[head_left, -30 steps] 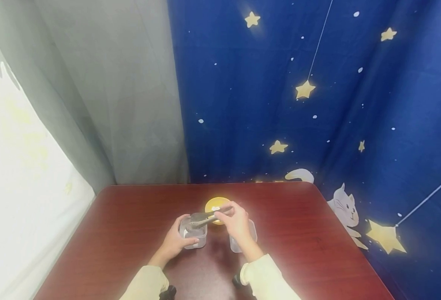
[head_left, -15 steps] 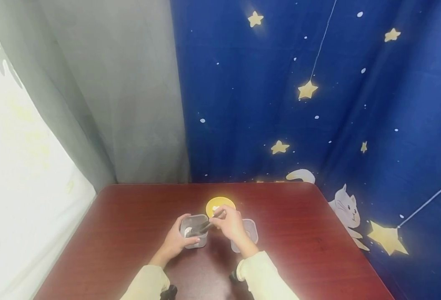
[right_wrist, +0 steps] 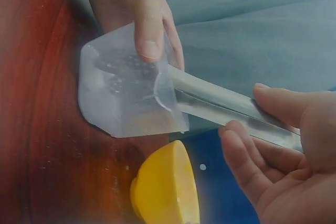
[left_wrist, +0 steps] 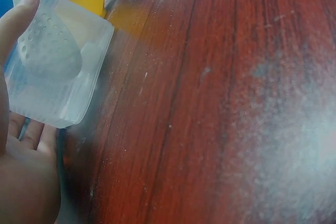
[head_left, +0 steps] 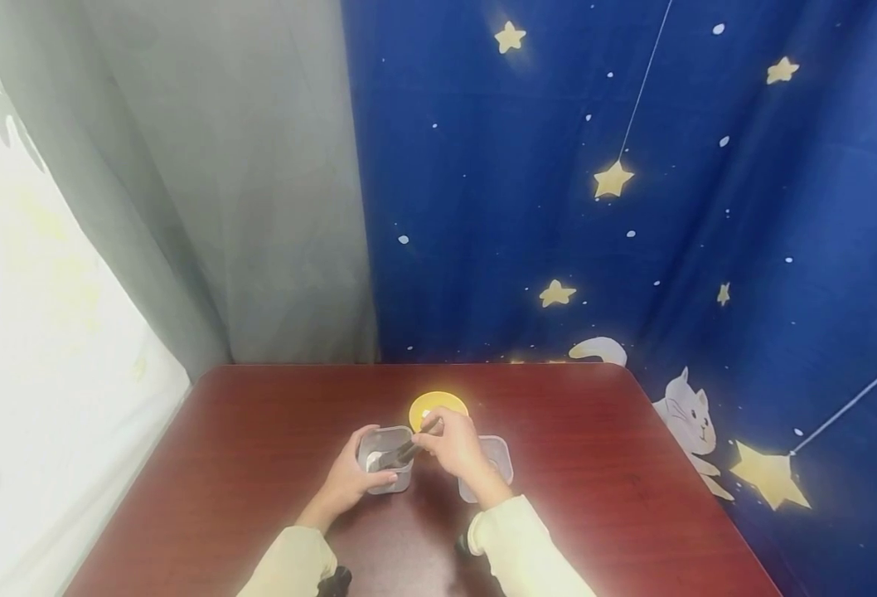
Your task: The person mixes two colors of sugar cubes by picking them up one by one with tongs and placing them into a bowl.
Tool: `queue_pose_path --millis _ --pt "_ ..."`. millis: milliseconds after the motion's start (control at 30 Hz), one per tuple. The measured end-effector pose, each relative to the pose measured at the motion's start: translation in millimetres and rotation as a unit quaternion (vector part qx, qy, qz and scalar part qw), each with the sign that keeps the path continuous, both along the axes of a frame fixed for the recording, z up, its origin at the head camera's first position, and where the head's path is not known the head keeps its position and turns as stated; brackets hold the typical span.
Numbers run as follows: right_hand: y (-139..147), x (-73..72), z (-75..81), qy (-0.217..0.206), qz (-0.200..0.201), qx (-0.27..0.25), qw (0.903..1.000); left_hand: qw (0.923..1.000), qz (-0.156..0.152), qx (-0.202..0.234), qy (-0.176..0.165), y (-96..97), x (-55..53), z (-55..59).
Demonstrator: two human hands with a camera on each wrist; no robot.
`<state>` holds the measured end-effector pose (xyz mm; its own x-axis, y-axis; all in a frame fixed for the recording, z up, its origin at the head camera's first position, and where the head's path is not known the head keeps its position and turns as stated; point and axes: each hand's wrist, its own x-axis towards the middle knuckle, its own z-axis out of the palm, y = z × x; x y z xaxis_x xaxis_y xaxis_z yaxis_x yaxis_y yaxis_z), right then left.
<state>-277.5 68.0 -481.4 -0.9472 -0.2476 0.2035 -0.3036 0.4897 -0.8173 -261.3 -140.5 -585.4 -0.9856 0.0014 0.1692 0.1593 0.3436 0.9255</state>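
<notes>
My left hand [head_left: 345,482] grips a clear plastic container [head_left: 397,484], with the thumb on the near side in the head view. My right hand [head_left: 455,448] holds metal tongs [right_wrist: 236,116] by their arms. The perforated tong heads [left_wrist: 50,51] are inside the container, seen through its wall. A whitish piece [head_left: 374,458] shows in the container near the tongs; whether they grip it I cannot tell. Just beyond the right hand stands a yellow bowl [head_left: 438,400] with something white in it, partly hidden by that hand.
A translucent rounded-square lid or shallow box [head_left: 500,458] lies to the right, partly under my right forearm. The dark red wooden table [head_left: 595,464] ends at a grey curtain [head_left: 289,249] and a blue star-printed curtain [head_left: 483,207].
The tongs have gone from spread over the container's top to deeper inside, their arms closer together. My right hand has moved slightly left. The left hand keeps its hold.
</notes>
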Motion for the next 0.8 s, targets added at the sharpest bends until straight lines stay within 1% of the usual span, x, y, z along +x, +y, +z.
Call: queue_pose_path --millis 167,300,533,667,800 --pt "0.1 -0.1 -4.6 0.016 -0.007 -0.016 0.9997 1.0 0.0 -0.001 0.0 -0.4 -0.4 0.7" --pt "0.1 0.1 -3.7 0.019 -0.005 -0.011 0.9998 1.0 0.002 0.001 -0.001 -0.1 -0.1 -0.1" --pt "-1.1 1.4 -1.5 0.023 0.004 0.041 0.9989 0.9999 -0.001 -0.001 0.011 0.9 -0.4 -1.8" --pt "-1.9 1.6 -5.4 0.031 -0.001 0.036 0.9989 1.0 0.001 0.002 0.01 1.1 -0.1 -1.0" --pt "-1.8 2.3 -11.1 0.035 -0.011 0.014 0.9992 1.0 0.001 0.007 -0.001 0.7 0.1 0.2"
